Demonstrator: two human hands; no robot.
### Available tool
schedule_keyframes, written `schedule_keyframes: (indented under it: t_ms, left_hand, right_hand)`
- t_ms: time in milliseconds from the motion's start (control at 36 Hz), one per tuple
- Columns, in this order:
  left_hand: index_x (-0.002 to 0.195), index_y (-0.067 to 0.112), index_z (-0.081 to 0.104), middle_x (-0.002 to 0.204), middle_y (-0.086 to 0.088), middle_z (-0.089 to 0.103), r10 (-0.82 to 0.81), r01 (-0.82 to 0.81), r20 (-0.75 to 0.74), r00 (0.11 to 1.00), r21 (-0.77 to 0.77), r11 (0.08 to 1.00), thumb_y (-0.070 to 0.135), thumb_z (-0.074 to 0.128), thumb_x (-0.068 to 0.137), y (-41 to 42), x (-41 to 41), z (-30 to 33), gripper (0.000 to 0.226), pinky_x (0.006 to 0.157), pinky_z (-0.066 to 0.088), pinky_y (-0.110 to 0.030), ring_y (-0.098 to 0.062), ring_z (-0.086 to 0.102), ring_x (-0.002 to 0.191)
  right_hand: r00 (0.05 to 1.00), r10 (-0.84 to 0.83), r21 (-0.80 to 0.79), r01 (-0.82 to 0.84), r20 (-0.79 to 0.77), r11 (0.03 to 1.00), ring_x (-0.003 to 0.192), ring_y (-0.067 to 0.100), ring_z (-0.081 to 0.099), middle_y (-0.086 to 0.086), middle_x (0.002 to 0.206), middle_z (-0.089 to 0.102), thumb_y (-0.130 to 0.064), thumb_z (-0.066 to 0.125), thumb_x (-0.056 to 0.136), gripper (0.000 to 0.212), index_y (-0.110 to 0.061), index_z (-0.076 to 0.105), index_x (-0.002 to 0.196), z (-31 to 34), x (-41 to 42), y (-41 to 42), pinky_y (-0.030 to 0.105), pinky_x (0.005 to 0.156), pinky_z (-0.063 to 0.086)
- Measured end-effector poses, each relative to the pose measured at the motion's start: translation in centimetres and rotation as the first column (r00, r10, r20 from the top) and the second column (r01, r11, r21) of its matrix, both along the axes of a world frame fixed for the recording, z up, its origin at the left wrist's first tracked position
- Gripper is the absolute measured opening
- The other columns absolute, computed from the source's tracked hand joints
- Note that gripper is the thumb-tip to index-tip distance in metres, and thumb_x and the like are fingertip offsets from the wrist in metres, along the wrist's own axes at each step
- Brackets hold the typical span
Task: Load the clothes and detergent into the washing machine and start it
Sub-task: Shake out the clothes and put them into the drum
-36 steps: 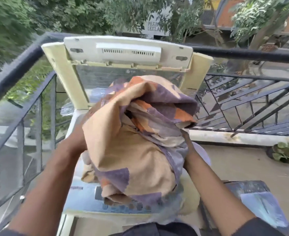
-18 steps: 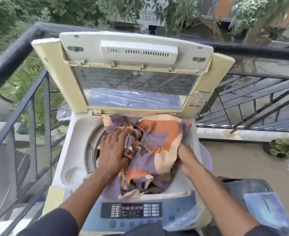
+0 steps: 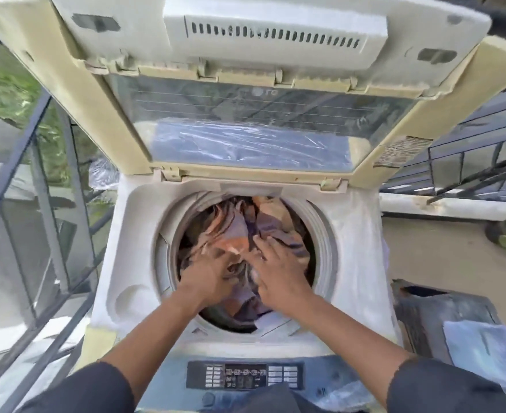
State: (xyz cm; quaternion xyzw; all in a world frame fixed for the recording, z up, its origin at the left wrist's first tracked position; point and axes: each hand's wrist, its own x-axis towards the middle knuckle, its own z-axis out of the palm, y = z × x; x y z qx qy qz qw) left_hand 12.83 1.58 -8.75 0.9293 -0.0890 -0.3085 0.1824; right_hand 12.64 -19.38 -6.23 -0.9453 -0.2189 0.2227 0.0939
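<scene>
While both forearms reach over the front edge of the washing machine (image 3: 362,263), the left hand (image 3: 208,275) and the right hand (image 3: 278,271) lie side by side on the clothes (image 3: 234,228) inside the drum (image 3: 324,248). The right hand's fingers are spread and flat on the fabric; the left hand's fingers dip into the folds, and whether they pinch the cloth or only press it cannot be told through the blur. The orange, purple and tan bundle sits below the round drum rim, filling most of the opening, with a dark gap along the left wall and a pale corner of fabric lying near the front rim. Around the rim the white top deck leaves a broad margin on each side, with a shallow round recess at the front left. The lid (image 3: 245,120) stands raised behind the opening, hinged at the back edge, its clear panel facing the person. Near the person's body, the control panel (image 3: 243,375) runs along the front. A dark railing (image 3: 37,234) stands close beside the machine's left flank; on the right lies open floor, with a dark box (image 3: 442,314) carrying a blue cloth (image 3: 481,350) just beside the front corner.
</scene>
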Motion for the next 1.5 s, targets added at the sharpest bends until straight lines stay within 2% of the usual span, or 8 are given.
schedule_keyframes:
  t_ms: [167,361,639,722,806,917,1167,1500]
  left_hand:
    - [0.156,0.027,0.035,0.158,-0.014,0.032,-0.028,0.005,0.121,0.992,0.188,0.982,0.048,0.086,0.069,-2.3,-0.2,0.3,0.102,0.099,0.055,-0.061,-0.045,0.036,0.147]
    - [0.167,0.036,-0.002,0.177,-0.008,-0.012,-0.261,0.284,-0.120,0.958,0.258,0.923,0.063,0.058,0.096,-2.2,0.2,-3.0,0.098,0.127,0.018,-0.063,-0.043,-0.002,0.162]
    - [0.162,0.029,0.041,0.167,0.000,0.043,-0.058,0.390,-0.589,0.806,0.456,0.799,0.056,0.032,0.107,-2.5,1.1,-4.5,0.062,0.122,0.031,-0.049,-0.028,0.041,0.153]
    - [0.164,0.025,0.035,0.170,0.002,0.036,0.008,0.393,-0.687,0.727,0.425,0.816,0.056,0.036,0.108,-3.2,1.9,-4.4,0.064,0.124,0.030,-0.048,-0.027,0.036,0.156]
    - [0.161,0.025,0.040,0.168,0.001,0.040,-0.010,0.413,-0.722,0.691,0.383,0.826,0.059,0.038,0.105,-3.7,2.2,-4.1,0.066,0.124,0.030,-0.054,-0.030,0.038,0.155]
    - [0.146,0.021,0.058,0.154,-0.007,0.058,-0.013,0.324,-0.631,0.776,0.381,0.866,0.053,0.040,0.099,-3.2,2.0,-4.3,0.060,0.113,0.047,-0.052,-0.034,0.056,0.139]
    - [0.146,0.032,0.058,0.145,-0.011,0.063,0.198,-0.114,-0.257,0.946,0.308,0.944,0.053,0.049,0.103,-3.2,1.8,0.8,0.049,0.102,0.051,-0.042,-0.035,0.061,0.132]
    - [0.135,0.028,0.070,0.120,0.012,0.073,0.175,-0.179,-0.038,0.984,-0.235,0.955,0.031,0.059,0.106,-4.3,-0.4,8.5,0.031,0.088,0.051,-0.031,-0.009,0.068,0.101]
  right_hand:
    - [0.990,-0.038,-0.217,0.007,-0.138,0.976,0.156,0.044,0.008,0.011,0.172,0.000,-0.036,0.074,0.087,0.108,-0.034,0.000,0.165,-4.2,3.2,-0.8,0.061,0.123,0.022]
    - [0.958,-0.037,-0.267,-0.041,-0.284,0.963,0.153,0.050,0.001,0.011,0.170,-0.008,-0.046,0.068,0.094,0.092,-0.047,0.005,0.161,-5.8,5.9,-1.4,0.071,0.116,0.020]
    - [0.861,-0.149,-0.613,-0.214,-0.486,0.760,0.153,0.038,0.025,0.006,0.166,0.033,-0.049,0.035,0.101,0.065,-0.026,0.030,0.162,-10.5,1.7,-3.5,0.065,0.120,0.011]
    - [0.803,-0.149,-0.600,-0.293,-0.577,0.744,0.151,0.018,0.032,0.008,0.165,0.034,-0.037,0.056,0.096,0.079,-0.009,0.023,0.162,-14.6,1.3,-5.3,-0.003,0.104,0.012]
    - [0.749,-0.008,-0.418,-0.360,-0.663,0.834,0.140,0.005,0.047,0.006,0.166,0.032,-0.023,0.045,0.109,0.062,0.002,0.020,0.159,-10.5,2.3,-4.0,-0.002,0.098,0.033]
    - [0.777,-0.079,-0.523,-0.340,-0.624,0.782,0.153,0.031,0.030,-0.007,0.167,0.029,-0.050,0.048,0.098,0.063,-0.027,0.040,0.157,-5.8,2.9,-3.0,0.065,0.121,0.018]
    - [0.835,-0.210,-0.256,0.086,-0.508,0.963,0.121,0.032,0.062,0.004,0.138,0.061,-0.038,0.050,0.094,0.046,-0.031,0.051,0.140,-1.7,3.4,-3.7,0.040,0.088,0.049]
    - [0.833,-0.432,0.157,0.505,-0.345,0.849,0.098,0.016,0.064,-0.009,0.112,0.068,-0.043,0.053,0.100,0.029,-0.041,0.062,0.128,6.1,-1.2,-5.9,0.032,0.080,0.051]
